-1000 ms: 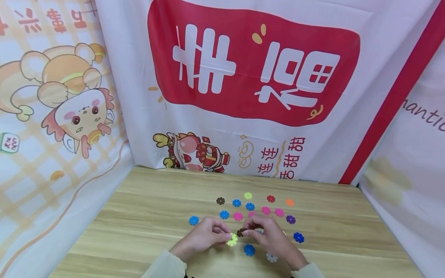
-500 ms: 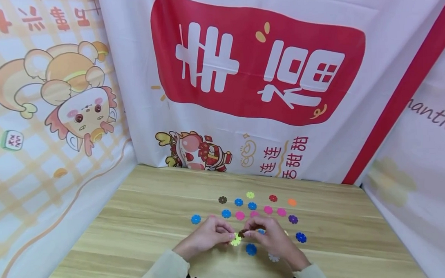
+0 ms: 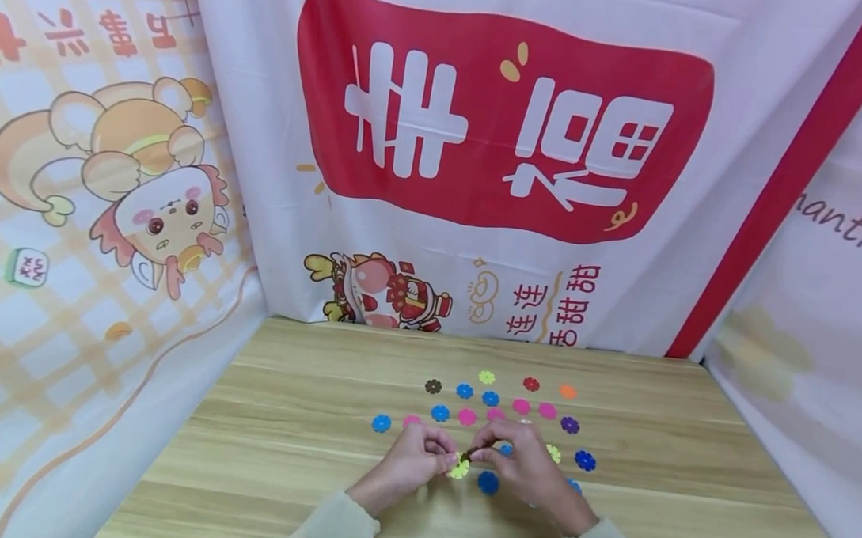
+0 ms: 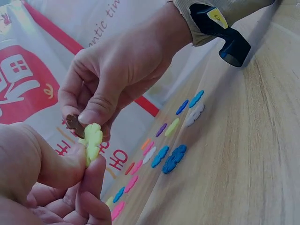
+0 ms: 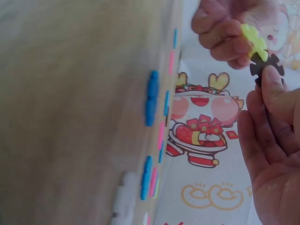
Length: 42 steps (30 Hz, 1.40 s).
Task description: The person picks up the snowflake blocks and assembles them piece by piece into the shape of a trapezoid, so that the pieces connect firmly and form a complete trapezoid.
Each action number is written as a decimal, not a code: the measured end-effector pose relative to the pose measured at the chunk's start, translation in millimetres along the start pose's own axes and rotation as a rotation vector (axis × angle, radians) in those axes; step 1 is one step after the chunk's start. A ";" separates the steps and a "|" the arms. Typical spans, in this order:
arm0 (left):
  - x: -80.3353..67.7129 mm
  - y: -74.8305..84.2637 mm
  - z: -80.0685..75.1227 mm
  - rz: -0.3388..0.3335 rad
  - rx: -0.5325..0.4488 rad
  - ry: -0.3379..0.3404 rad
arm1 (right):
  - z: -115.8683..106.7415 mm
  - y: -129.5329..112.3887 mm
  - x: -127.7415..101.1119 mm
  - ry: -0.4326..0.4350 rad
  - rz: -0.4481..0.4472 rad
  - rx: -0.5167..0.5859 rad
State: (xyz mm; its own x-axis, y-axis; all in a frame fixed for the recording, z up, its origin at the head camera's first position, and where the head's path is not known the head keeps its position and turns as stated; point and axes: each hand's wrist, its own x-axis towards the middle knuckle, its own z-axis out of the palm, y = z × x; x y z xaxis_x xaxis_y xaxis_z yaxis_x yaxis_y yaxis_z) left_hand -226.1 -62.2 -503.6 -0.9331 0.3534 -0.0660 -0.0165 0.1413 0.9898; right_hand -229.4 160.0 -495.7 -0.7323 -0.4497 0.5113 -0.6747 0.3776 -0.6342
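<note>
My left hand pinches a yellow snowflake disc between thumb and fingers. A brown snowflake disc is pinched by my right hand. The two notched discs touch edge to edge above the table, turned at an angle to each other; how deep their slots sit in one another I cannot tell. In the right wrist view the yellow disc's edge overlaps the brown one's rim. Beneath and beside the right hand lies a blue disc.
Several flat discs lie spread over the wooden table, among them a pink disc, an orange disc, a purple disc and another brown disc. A printed cloth hangs behind the table.
The brown disc has come from a small gap away to contact with the yellow one, and it has turned more edge-on. Both hands have drawn slightly closer together.
</note>
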 end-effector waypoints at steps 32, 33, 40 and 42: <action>2.3 -18.1 -17.8 0.198 0.355 -0.118 | -29.7 19.1 -5.3 -0.521 0.200 -0.297; 2.3 -18.8 -17.1 0.216 0.367 -0.121 | -28.1 18.8 -6.0 -0.529 0.198 -0.300; 2.5 -17.2 -13.9 0.293 0.456 -0.145 | -23.9 15.0 -7.2 -0.541 0.222 -0.272; 2.5 -15.8 -14.2 0.304 0.479 -0.136 | -23.3 13.5 -6.0 -0.536 0.235 -0.252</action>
State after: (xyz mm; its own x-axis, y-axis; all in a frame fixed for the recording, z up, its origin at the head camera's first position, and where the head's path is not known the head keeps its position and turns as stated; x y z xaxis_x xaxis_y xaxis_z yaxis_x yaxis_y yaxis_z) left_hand -233.3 -76.7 -517.7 -0.8157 0.5544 0.1654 0.4387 0.4064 0.8015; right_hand -236.2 186.7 -493.8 -0.7594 -0.6500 -0.0273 -0.5507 0.6647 -0.5049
